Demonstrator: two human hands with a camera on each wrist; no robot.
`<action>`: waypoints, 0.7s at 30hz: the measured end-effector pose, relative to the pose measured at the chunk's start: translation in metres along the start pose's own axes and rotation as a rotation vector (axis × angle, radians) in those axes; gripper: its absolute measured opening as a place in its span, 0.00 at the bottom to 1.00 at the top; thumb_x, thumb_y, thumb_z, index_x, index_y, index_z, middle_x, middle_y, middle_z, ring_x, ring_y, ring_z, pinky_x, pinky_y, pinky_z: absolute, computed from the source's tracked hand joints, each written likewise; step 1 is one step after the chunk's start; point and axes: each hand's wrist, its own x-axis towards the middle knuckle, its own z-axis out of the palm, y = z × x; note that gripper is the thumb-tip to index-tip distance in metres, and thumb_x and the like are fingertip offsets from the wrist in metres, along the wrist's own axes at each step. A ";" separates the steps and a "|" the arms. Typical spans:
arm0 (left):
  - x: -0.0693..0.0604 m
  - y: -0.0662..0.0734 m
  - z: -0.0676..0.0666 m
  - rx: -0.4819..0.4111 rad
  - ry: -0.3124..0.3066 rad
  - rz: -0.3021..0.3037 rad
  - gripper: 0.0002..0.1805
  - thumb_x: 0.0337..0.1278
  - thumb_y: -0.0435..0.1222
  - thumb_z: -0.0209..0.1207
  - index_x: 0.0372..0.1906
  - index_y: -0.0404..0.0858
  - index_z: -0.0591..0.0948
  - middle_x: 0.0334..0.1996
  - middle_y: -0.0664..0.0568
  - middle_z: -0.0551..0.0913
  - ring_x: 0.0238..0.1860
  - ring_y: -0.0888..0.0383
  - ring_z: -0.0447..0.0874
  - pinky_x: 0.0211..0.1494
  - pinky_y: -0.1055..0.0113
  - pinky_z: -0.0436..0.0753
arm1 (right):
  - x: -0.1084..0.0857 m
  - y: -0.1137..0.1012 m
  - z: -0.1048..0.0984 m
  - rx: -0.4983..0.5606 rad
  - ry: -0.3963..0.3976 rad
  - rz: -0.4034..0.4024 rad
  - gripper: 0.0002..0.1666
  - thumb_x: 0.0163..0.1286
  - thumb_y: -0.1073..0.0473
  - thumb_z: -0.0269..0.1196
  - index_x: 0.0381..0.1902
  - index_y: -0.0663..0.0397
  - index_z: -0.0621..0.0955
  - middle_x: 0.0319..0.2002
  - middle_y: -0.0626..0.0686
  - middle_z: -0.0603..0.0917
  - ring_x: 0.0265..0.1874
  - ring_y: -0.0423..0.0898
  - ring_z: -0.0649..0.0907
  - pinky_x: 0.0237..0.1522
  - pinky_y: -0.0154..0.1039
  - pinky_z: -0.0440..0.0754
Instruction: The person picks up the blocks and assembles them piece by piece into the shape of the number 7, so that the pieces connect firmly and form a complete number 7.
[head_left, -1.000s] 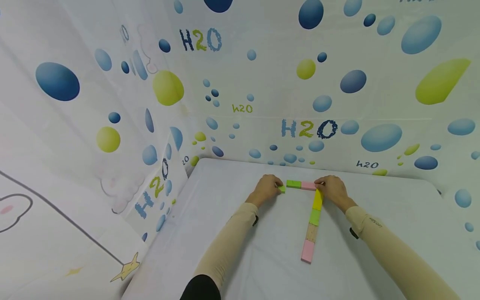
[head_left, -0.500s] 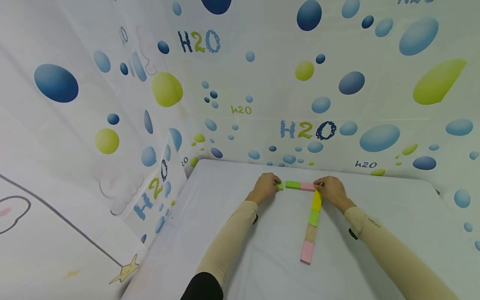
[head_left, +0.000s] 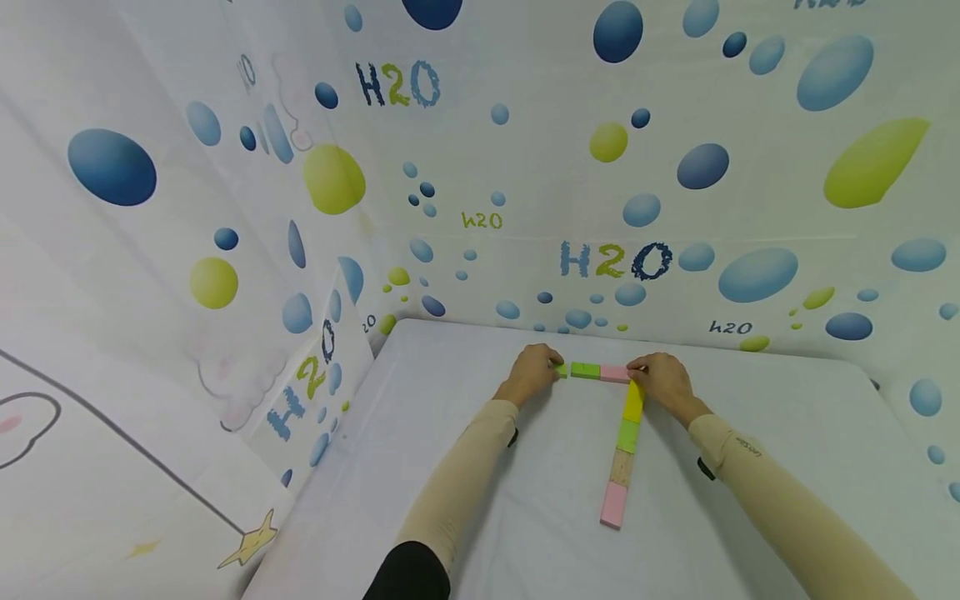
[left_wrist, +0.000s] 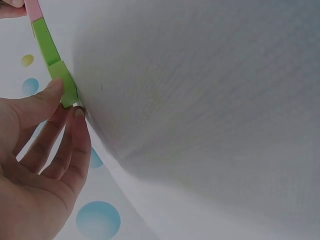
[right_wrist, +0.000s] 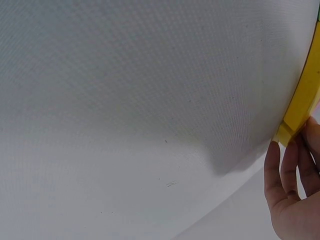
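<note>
My left hand [head_left: 532, 371] pinches a light green block [left_wrist: 63, 82] between thumb and fingers at the left end of a short row. Beside it lie a green block [head_left: 585, 370] and a pink block [head_left: 614, 374]; the head view shows a narrow gap before the green one. At the row's right end, my right hand [head_left: 663, 379] holds a yellow block [right_wrist: 285, 134] with its fingertips, partly hidden by them. From this corner another yellow block [right_wrist: 303, 92] leads a column toward me, with a lime block [head_left: 627, 435], a bare wood block [head_left: 622, 467] and a pink one.
The blocks lie on a white-covered table [head_left: 420, 433]. Behind it hangs a white curtain [head_left: 525, 150] printed with blue and green dots and "H2O". Another printed sheet [head_left: 112, 333] rises along the left side.
The light green block, in my left hand, has shifted slightly away from me, into line with the row. My right hand stays at the corner.
</note>
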 end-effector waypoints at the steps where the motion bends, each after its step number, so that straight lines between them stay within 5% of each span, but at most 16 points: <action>1: 0.000 0.000 0.000 0.002 0.000 0.002 0.16 0.61 0.33 0.72 0.54 0.43 0.90 0.55 0.51 0.88 0.54 0.56 0.85 0.58 0.62 0.83 | 0.000 0.000 0.000 0.002 0.000 0.002 0.11 0.74 0.62 0.67 0.47 0.63 0.90 0.43 0.62 0.90 0.35 0.53 0.81 0.39 0.47 0.78; 21: 0.000 0.002 -0.001 0.003 -0.019 0.011 0.16 0.63 0.33 0.70 0.55 0.43 0.90 0.57 0.51 0.87 0.57 0.55 0.85 0.60 0.62 0.82 | -0.005 -0.004 0.001 0.013 0.010 0.014 0.11 0.73 0.62 0.67 0.47 0.64 0.90 0.42 0.62 0.90 0.32 0.51 0.80 0.36 0.42 0.77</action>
